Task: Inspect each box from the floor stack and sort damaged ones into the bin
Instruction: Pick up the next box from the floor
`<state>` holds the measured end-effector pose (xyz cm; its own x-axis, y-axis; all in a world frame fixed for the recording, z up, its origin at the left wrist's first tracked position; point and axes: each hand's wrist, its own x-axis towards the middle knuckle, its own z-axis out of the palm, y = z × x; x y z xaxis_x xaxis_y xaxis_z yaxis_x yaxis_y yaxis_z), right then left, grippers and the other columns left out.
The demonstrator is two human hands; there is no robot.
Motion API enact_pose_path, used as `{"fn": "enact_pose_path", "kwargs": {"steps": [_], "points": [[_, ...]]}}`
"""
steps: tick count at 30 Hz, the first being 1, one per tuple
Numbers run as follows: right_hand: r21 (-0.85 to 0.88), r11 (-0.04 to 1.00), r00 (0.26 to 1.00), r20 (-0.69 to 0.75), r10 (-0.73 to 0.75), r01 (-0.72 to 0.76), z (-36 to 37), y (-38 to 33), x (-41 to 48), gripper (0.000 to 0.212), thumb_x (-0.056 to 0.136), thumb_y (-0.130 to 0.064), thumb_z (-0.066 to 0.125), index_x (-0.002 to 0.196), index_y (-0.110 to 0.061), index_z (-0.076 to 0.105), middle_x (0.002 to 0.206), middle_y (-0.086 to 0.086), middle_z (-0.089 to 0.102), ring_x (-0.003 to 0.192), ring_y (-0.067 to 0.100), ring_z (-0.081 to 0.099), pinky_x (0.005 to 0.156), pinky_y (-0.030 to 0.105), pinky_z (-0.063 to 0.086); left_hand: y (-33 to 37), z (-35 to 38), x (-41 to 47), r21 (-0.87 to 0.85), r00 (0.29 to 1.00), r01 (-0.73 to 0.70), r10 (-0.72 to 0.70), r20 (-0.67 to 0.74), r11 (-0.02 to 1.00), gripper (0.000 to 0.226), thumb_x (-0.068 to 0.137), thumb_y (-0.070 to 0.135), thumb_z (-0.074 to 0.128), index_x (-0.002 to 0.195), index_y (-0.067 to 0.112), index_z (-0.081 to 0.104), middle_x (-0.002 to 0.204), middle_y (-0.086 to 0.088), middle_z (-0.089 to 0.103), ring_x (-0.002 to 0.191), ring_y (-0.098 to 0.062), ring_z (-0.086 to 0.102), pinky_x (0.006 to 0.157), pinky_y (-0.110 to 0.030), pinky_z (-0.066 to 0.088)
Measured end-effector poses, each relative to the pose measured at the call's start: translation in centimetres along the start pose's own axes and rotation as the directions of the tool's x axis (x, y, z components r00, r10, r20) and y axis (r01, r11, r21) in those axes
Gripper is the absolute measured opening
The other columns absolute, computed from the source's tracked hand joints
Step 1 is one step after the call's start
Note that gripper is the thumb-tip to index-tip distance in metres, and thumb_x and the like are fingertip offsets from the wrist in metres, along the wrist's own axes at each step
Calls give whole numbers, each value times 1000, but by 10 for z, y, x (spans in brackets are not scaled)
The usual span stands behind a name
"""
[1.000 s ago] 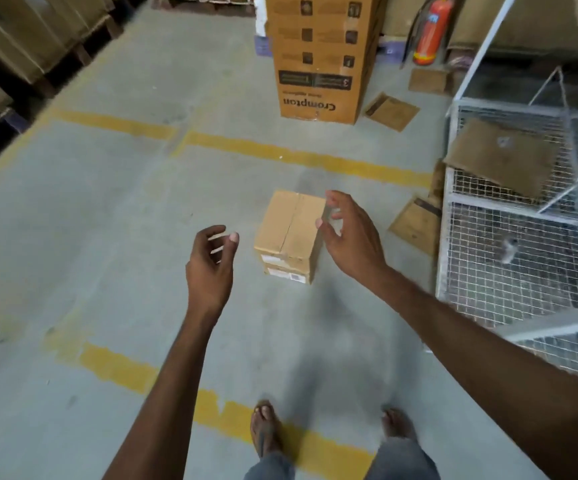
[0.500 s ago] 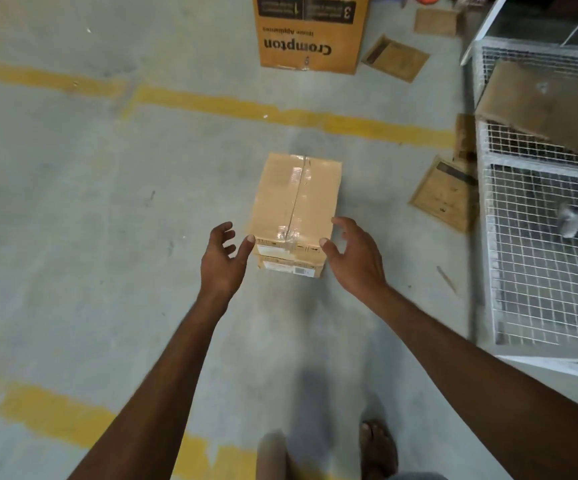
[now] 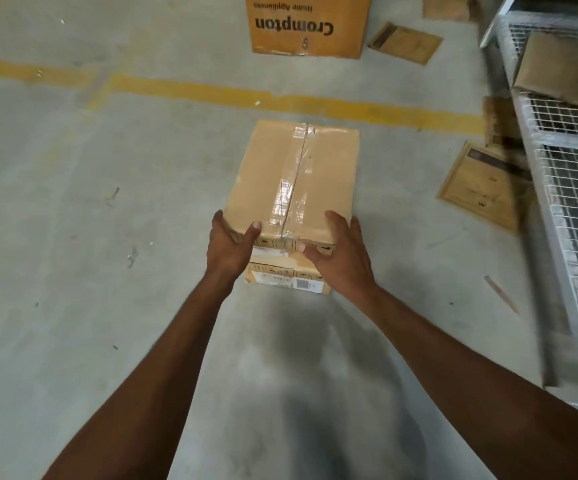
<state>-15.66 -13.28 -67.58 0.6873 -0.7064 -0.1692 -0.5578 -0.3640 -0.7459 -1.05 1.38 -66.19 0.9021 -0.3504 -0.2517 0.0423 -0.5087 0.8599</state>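
The left hand [image 3: 228, 244] grips the near left corner of the top box [image 3: 294, 178], thumb on the taped lid and fingers down the side, where they are out of sight. The right hand [image 3: 341, 252] holds the near right corner, thumb at the lid's edge and a fingertip across the front face; its other fingers are hidden behind the palm. This box sits at mid-frame on a lower box [image 3: 287, 277] resting on the concrete floor [image 3: 72, 237] — only the lower one's labelled front strip shows, and the print is too small to read. Both forearms run off the bottom of the frame. Beyond the stack a yellow line [image 3: 280, 98] crosses the floor, and at the upper centre stands a Crompton carton [image 3: 308, 26], cut off by the top edge. Flat cardboard pieces [image 3: 481, 187] lie to the right of the stack, near the wire-mesh bin [image 3: 575, 202], which the right edge crops — a cardboard sheet [image 3: 564, 67] lies over its top, blurred. A thin stick [image 3: 502, 299] lies beside the bin.
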Motion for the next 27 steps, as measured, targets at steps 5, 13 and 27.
{"fn": "enact_pose_path", "kwargs": {"steps": [5, 13, 27], "points": [[30, 999, 996, -76, -38, 40, 7, 10, 2, 87, 83, -46, 85, 156, -36, 39, 165, 3, 32, 144, 23, 44, 113, 41, 45, -5, 3, 1, -49, 999, 5, -7, -47, 999, 72, 90, 47, 80, 144, 17, 44, 129, 4, 58, 116, -20, 59, 92, -31, 50], [101, 993, 991, -127, -51, 64, -64, -43, -24, 77, 82, -41, 88, 151, -37, 54, 165, 1, 40, 147, 18, 44, 118, 32, 40, 63, -27, -47, -156, 996, 59, -69, -58, 986, 59, 93, 36, 80, 131, 16, 40, 109, 20, 57, 97, 6, 59, 71, -7, 49], [97, 988, 984, -144, -109, 124, -318, -285, -170, 75, 75, -37, 94, 143, -37, 62, 168, -4, 35, 135, -19, 24, 98, -8, 20, 336, -186, -236, -158, 988, -92, 71, -135, 983, 65, 86, 67, 75, 118, 27, 36, 109, 18, 66, 104, -5, 67, 96, -42, 56]]}}
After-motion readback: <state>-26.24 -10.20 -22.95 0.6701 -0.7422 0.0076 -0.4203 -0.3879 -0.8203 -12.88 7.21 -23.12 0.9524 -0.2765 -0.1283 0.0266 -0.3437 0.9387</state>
